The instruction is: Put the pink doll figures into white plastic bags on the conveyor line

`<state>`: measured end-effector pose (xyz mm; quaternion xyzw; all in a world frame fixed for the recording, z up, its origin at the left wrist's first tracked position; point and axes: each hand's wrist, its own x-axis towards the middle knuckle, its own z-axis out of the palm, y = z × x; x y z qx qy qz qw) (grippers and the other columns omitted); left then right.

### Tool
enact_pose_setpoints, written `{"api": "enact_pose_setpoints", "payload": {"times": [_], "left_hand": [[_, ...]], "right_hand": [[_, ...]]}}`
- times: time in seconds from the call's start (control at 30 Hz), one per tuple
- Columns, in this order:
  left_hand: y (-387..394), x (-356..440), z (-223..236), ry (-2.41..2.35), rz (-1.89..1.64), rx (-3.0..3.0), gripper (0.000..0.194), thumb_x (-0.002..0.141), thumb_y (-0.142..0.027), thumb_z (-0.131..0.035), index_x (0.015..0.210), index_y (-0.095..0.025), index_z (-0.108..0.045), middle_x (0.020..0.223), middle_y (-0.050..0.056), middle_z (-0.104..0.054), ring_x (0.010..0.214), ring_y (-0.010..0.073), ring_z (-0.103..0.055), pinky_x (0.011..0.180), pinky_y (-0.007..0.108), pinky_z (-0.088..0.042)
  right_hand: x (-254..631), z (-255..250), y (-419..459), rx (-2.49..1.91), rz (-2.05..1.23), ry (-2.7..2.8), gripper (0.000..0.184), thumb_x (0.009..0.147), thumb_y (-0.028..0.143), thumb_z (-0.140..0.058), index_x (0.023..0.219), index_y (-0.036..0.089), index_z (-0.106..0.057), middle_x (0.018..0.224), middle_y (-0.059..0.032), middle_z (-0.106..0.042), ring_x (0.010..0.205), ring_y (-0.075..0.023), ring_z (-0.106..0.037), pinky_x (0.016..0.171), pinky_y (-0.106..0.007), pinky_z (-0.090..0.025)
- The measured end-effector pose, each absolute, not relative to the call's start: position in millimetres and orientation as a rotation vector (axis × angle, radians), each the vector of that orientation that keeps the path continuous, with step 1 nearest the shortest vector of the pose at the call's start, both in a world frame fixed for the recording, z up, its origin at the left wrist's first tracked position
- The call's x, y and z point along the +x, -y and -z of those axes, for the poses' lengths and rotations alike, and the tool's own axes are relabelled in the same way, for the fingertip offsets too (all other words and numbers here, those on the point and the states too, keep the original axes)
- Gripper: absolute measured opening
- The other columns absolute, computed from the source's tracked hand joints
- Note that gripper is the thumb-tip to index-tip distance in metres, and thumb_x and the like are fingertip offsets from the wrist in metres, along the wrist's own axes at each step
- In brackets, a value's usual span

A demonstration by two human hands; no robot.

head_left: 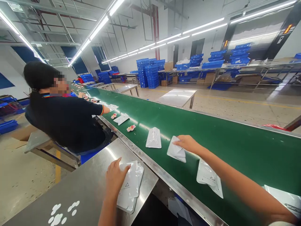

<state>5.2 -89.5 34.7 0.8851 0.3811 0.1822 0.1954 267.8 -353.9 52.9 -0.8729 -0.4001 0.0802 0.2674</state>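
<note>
Currently pinching white pouch [176, 153] in right fingers [181, 138], between pouches [154, 138] already on belt [235, 147], with left fingers [116, 164] wide at remaining stack [130, 188].

Pouch stack [132, 188], near left: glossy plastic film. Conveyor belt [204, 133]: smooth, low sheen. Worktable [84, 188], near left: smooth metal, satin. Crates [151, 75], far: plastic. Shirt [63, 116], left: matt cloth.

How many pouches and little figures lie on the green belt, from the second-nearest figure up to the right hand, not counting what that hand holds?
White pouches: 2 (one between the figures, one nearer the right hand)
Little pinkish figures: 2
Total: 4
</note>
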Motion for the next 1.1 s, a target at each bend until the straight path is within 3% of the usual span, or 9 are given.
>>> {"api": "enact_pose_setpoints", "payload": {"times": [0.17,0.27,0.4,0.47,0.53,0.6,0.77,0.93,1.1], "left_hand": [[41,-3,-2,-1.088,-0.370,2.523,0.040,0.070,-0.049,-0.054,0.096,-0.019,-0.062,0.089,0.009,-0.064,0.091,0.0313,-0.058,0.082,0.045,-0.040],[39,-1,7,-1.035,-0.445,2.495,0.039,0.077,-0.048,-0.045,0.098,-0.018,-0.061,0.091,0.008,-0.065,0.089,0.0276,-0.059,0.081,0.040,-0.043],[42,-4,8,-0.961,-0.579,2.491,0.038,0.082,-0.045,-0.041,0.101,-0.019,-0.060,0.109,0.009,-0.062,0.103,0.0262,-0.055,0.089,0.037,-0.040],[46,-6,2,-0.891,-0.665,2.505,0.032,0.081,-0.042,-0.044,0.097,-0.021,-0.062,0.112,0.007,-0.061,0.108,0.0249,-0.052,0.095,0.035,-0.037],[53,-8,-8,-0.814,-0.739,2.468,0.027,0.080,-0.040,-0.048,0.095,-0.023,-0.063,0.109,0.006,-0.063,0.108,0.0247,-0.053,0.096,0.036,-0.037],[60,-11,-20,-0.797,-0.779,2.296,0.032,0.076,-0.041,-0.054,0.102,-0.023,-0.060,0.104,0.006,-0.064,0.102,0.0256,-0.056,0.091,0.037,-0.041],[72,-19,-36,-0.793,-0.632,1.473,0.077,0.064,-0.058,-0.062,0.129,-0.023,-0.040,0.101,0.006,-0.067,0.091,0.0267,-0.063,0.076,0.038,-0.051],[73,-18,-30,-0.868,-0.392,1.162,0.054,0.068,-0.043,-0.069,0.114,-0.018,-0.053,0.092,0.009,-0.070,0.087,0.0256,-0.066,0.076,0.037,-0.053],[77,-9,-20,-0.830,-0.484,1.069,0.044,0.066,-0.037,-0.073,0.102,-0.016,-0.058,0.082,0.007,-0.071,0.080,0.0231,-0.067,0.072,0.033,-0.053]], "right_hand": [[311,-39,360,-2.537,-0.231,0.947,0.030,0.083,0.037,-0.052,0.097,0.012,-0.061,0.091,-0.0119,-0.064,0.079,-0.0236,-0.061,0.065,-0.030,-0.045],[298,-42,344,-2.545,-0.058,0.950,0.038,0.086,0.034,-0.050,0.116,0.010,-0.053,0.117,-0.0196,-0.053,0.102,-0.0295,-0.054,0.081,-0.039,-0.042],[243,-49,285,-2.312,0.007,1.286,0.034,0.088,0.037,-0.049,0.118,0.023,-0.052,0.124,-0.0059,-0.051,0.114,-0.0181,-0.047,0.095,-0.029,-0.035],[211,-51,247,-1.953,-0.012,1.609,0.040,0.088,0.040,-0.049,0.122,0.020,-0.049,0.125,-0.0072,-0.051,0.115,-0.0178,-0.046,0.096,-0.029,-0.035],[185,-53,210,-1.730,-0.060,1.749,0.050,0.084,0.045,-0.054,0.126,0.018,-0.046,0.124,-0.0093,-0.052,0.113,-0.0198,-0.047,0.094,-0.030,-0.037],[167,-55,180,-1.638,-0.133,1.821,0.042,0.083,0.042,-0.057,0.117,0.017,-0.053,0.112,-0.0077,-0.059,0.102,-0.0184,-0.054,0.086,-0.027,-0.041],[156,-61,140,-1.497,-0.313,1.885,0.012,0.082,0.029,-0.060,0.086,0.018,-0.064,0.085,0.0015,-0.064,0.080,-0.0112,-0.057,0.070,-0.019,-0.040],[193,-67,128,-1.727,-0.704,1.436,0.024,0.078,0.040,-0.064,0.091,0.020,-0.063,0.074,0.0043,-0.064,0.069,-0.0101,-0.058,0.063,-0.018,-0.043],[255,-66,128,-2.010,-0.546,0.980,0.031,0.090,0.040,-0.047,0.104,0.013,-0.056,0.094,-0.0049,-0.060,0.079,-0.0145,-0.059,0.070,-0.031,-0.048]]}}
